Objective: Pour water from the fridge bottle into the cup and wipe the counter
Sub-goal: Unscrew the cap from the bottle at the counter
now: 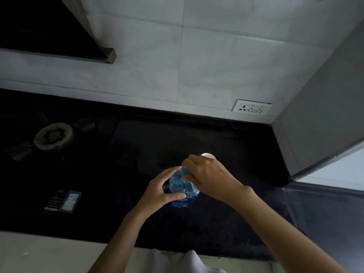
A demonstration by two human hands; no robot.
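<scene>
The blue bottle [182, 187] stands on the dark tabletop [226, 229], left hand [157, 191] curled round it; right hand [208, 175] pinches its cap [186, 171]; contents unclear; white cup [208, 155] mostly hidden behind.

My right hand [206, 174] covered most of the cup [208, 155], only a sliver of rim showed; bottle [182, 187] label too small to read, cap [186, 171] mostly under my fingers

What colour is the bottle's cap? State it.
Light blue-teal, pinched by the right hand atop the bottle; seen in the head view.
</scene>
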